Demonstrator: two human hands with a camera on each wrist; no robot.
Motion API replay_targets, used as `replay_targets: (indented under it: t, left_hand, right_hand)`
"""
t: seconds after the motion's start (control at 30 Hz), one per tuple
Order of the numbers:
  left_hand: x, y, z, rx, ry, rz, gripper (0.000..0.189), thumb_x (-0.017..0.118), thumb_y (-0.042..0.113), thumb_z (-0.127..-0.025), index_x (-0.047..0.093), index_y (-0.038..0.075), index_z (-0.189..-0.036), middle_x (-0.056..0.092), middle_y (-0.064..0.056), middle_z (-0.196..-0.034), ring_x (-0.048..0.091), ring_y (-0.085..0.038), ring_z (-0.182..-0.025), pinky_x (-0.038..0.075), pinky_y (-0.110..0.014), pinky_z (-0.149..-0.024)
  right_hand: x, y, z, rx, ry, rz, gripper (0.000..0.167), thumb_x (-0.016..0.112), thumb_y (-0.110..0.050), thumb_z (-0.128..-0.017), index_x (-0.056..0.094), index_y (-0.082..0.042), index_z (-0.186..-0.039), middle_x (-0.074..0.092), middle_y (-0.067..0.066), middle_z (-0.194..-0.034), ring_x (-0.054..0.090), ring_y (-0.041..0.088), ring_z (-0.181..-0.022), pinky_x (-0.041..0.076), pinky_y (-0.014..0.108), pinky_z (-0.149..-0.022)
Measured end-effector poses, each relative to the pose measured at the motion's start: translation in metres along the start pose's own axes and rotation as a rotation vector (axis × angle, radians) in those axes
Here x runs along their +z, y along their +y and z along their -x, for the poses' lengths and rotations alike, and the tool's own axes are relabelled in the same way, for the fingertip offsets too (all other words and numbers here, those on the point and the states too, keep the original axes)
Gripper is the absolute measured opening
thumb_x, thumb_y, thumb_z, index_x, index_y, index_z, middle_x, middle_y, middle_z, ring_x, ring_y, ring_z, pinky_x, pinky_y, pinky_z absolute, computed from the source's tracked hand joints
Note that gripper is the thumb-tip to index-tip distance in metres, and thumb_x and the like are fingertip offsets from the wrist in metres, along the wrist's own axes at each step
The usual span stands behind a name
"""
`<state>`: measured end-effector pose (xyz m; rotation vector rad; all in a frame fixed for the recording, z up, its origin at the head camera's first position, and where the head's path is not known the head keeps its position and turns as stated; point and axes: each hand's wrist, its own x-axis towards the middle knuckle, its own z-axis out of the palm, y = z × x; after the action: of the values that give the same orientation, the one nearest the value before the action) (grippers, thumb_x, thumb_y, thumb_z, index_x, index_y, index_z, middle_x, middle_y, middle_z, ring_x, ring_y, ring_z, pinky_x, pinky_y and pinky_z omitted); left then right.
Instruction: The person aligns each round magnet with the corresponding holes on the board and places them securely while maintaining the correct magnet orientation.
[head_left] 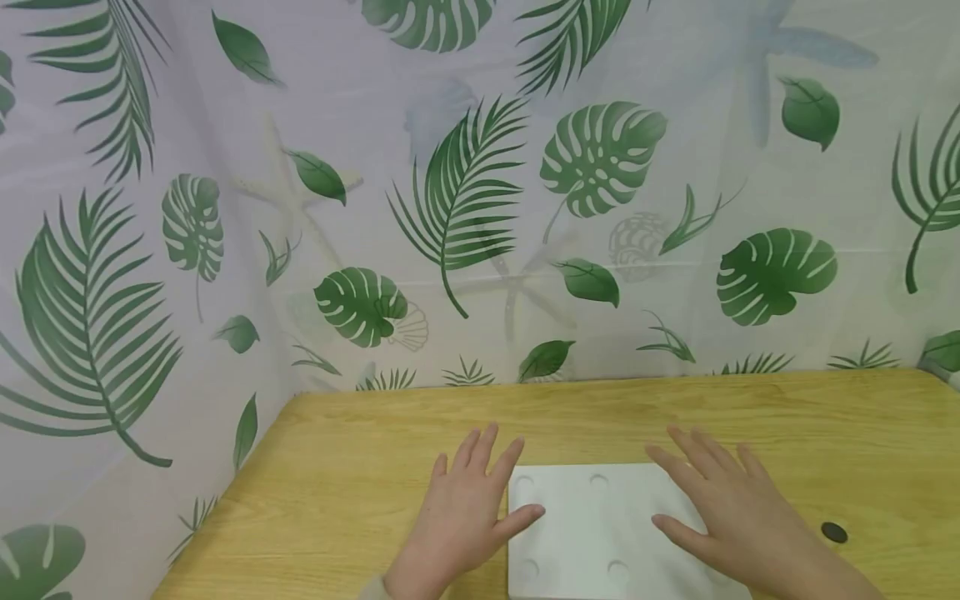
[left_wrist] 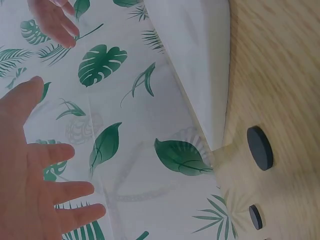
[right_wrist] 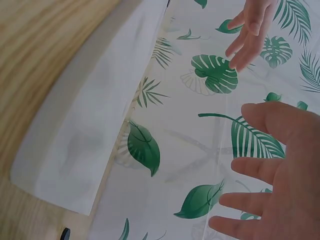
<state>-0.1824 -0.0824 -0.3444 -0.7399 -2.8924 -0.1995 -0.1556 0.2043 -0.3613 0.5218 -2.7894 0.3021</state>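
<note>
A white board (head_left: 577,533) with several shallow round recesses lies on the table between my hands. My left hand (head_left: 467,508) is spread at its left edge in the head view, the fingers straight and holding nothing. My right hand (head_left: 738,517) hovers over the board's right part, fingers apart, and it holds nothing either. The left wrist view shows the left palm (left_wrist: 20,170) raised away from the board's side (left_wrist: 200,65). In the right wrist view the right hand (right_wrist: 280,175) stands apart from the board (right_wrist: 82,135) too. The hands hide parts of the board in the head view.
A small black disc (head_left: 834,532) lies on the wooden table (head_left: 360,467) to the right of the board. Two black discs, one larger-looking (left_wrist: 260,148), rest beside the board in the left wrist view. A leaf-patterned cloth (head_left: 480,208) hangs behind the table and along its left.
</note>
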Motion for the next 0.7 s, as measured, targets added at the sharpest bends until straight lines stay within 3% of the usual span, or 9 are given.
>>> replay_targets:
  t: [0.37,0.7]
  left_hand:
    - [0.0021,-0.0005,0.0018,0.056,0.069,-0.083,0.057,0.049,0.055,-0.091,0.049,0.019,-0.136,0.048,-0.01,-0.137,0.047,-0.028,-0.125,0.044,-0.052,-0.092]
    - [0.003,0.0004,0.0019,0.102,0.001,-0.116,0.054,0.051,0.054,-0.091,0.054,0.019,-0.132,0.055,-0.006,-0.131,0.051,-0.024,-0.121,0.045,-0.047,-0.091]
  right_hand:
    - [-0.0024,-0.0032,-0.0011,-0.052,0.059,0.047,0.049,0.073,-0.037,-0.078,0.063,-0.012,-0.118,0.06,0.013,-0.122,0.057,0.035,-0.108,0.041,0.06,-0.085]
    - [-0.0018,-0.0045,-0.001,-0.023,-0.002,0.039,0.046,0.072,-0.037,-0.08,0.064,-0.011,-0.117,0.063,0.01,-0.118,0.059,0.033,-0.106,0.043,0.058,-0.086]
